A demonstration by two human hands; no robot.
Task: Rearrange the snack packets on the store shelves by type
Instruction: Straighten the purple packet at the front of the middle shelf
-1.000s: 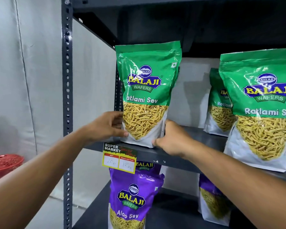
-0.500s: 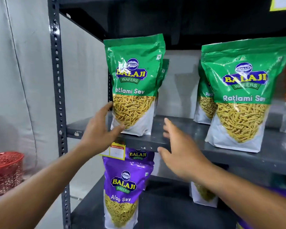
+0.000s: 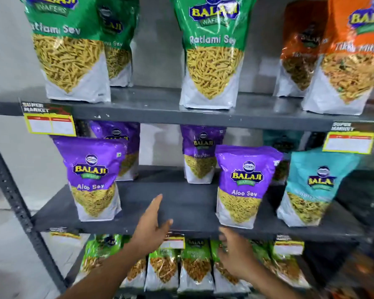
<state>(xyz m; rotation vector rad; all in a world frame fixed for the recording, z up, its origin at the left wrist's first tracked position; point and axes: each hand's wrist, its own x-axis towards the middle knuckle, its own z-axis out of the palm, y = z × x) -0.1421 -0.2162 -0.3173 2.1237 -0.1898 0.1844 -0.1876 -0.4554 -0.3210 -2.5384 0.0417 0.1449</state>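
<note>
Green Ratlami Sev packets (image 3: 69,50) (image 3: 212,52) stand on the upper shelf (image 3: 160,113), with orange packets (image 3: 350,61) at its right end. On the middle shelf (image 3: 181,212) stand purple Aloo Sev packets (image 3: 93,178) (image 3: 244,186) and a teal packet (image 3: 313,188). Light green packets (image 3: 194,266) fill the lowest shelf. My left hand (image 3: 151,229) is open, fingers spread, over the middle shelf's front edge between the two front purple packets. My right hand (image 3: 233,253) is open just below that edge, under the right purple packet. Neither hand holds anything.
Yellow price tags (image 3: 50,124) (image 3: 348,141) hang from the shelf edges. A grey perforated upright (image 3: 15,195) frames the rack on the left, with a pale wall behind it. More purple packets (image 3: 201,154) stand at the back of the middle shelf.
Both hands let go of the left green Ratlami Sev packet, which stays upright on the upper shelf. The hands and my view dropped to the middle shelf.
</note>
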